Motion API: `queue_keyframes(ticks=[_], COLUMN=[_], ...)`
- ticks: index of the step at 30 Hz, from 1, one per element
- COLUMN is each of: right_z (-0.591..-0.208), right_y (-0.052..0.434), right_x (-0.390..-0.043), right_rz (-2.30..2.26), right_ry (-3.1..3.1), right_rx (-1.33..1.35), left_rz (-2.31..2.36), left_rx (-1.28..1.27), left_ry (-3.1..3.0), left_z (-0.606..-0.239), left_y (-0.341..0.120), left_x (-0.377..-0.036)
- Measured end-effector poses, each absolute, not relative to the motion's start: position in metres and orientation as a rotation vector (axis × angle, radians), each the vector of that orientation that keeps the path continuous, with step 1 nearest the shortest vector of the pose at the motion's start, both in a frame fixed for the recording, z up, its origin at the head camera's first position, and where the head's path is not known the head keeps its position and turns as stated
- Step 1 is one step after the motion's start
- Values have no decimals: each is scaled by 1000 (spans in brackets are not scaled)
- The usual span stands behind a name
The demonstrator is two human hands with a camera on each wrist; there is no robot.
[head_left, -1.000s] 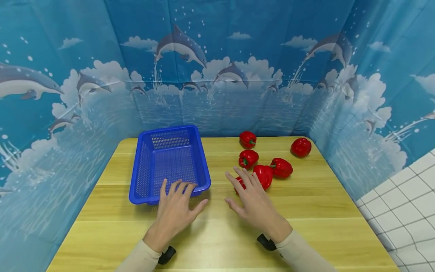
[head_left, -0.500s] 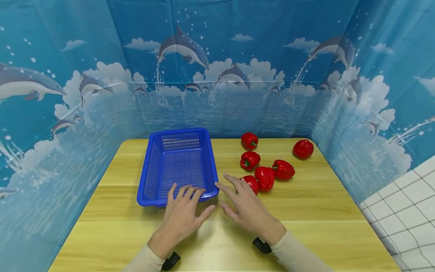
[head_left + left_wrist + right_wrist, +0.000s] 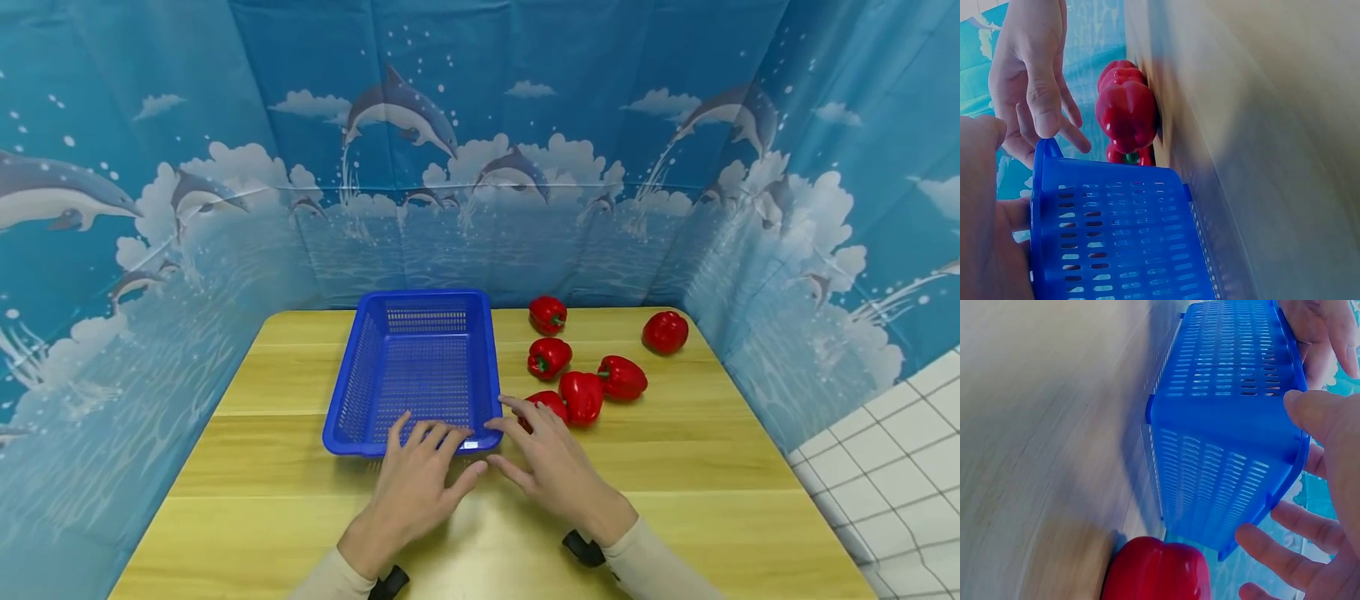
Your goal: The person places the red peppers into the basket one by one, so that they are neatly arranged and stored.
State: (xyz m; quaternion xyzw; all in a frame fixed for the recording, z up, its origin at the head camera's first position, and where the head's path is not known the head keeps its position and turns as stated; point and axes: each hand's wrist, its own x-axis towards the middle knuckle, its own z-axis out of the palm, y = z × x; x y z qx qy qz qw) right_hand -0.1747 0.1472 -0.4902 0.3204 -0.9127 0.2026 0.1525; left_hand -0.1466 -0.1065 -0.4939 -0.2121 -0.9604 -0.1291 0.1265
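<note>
A blue plastic basket [image 3: 423,375] with slotted walls stands on the table, nothing in it. My left hand [image 3: 420,492] lies across its front rim, the fingers hooked over to the inside and the thumb spread away to the right. At the front right corner is my right hand [image 3: 558,471]: in the right wrist view its thumb [image 3: 1307,412] meets the rim near the corner, while the other fingers [image 3: 1285,553] spread loosely along the right wall. A red bell pepper [image 3: 547,403] sits just beyond the right hand, partly covered by it. Another bell pepper [image 3: 581,398] lies beside that one.
More red bell peppers lie right of the basket: one [image 3: 547,315] at the back edge, one [image 3: 549,357] in front of it, one [image 3: 622,377] farther right, and one [image 3: 665,332] near the far corner. A dolphin-print curtain [image 3: 480,225] encloses the wooden table [image 3: 697,500].
The basket has slid to the right across the table, with my left hand moving along on its rim. My right hand has shifted left to the basket's corner. The peppers stay put.
</note>
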Motion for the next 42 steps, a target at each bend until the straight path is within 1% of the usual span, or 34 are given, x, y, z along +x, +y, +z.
queue_keyframes(ticks=[9, 15, 22, 28, 32, 37, 42], right_z=[-484, -484, -485, -483, -481, -482, -482], right_y=[158, 167, 180, 191, 199, 208, 217], right_x=[-170, -166, -166, -171, -178, -187, -195], right_rz=[567, 559, 573, 597, 602, 553, 547], right_ry=[-2625, -2629, -2627, -2624, -2608, -2579, -2580], right_rx=[876, 874, 875, 920, 985, 1062, 1065], left_rz=[-392, -465, -525, -722, -865, -932, -908], left_rx=[-664, -636, -403, -160, -39, 13, 17], left_ry=[-2763, -2689, -2611, -2794, -2900, -2972, -3001], left_z=[-492, -494, -492, -486, -483, -482, -483], left_y=[-97, -104, -139, -173, -184, -186, -186], left_x=[-143, -139, -152, -167, -172, -172, -172])
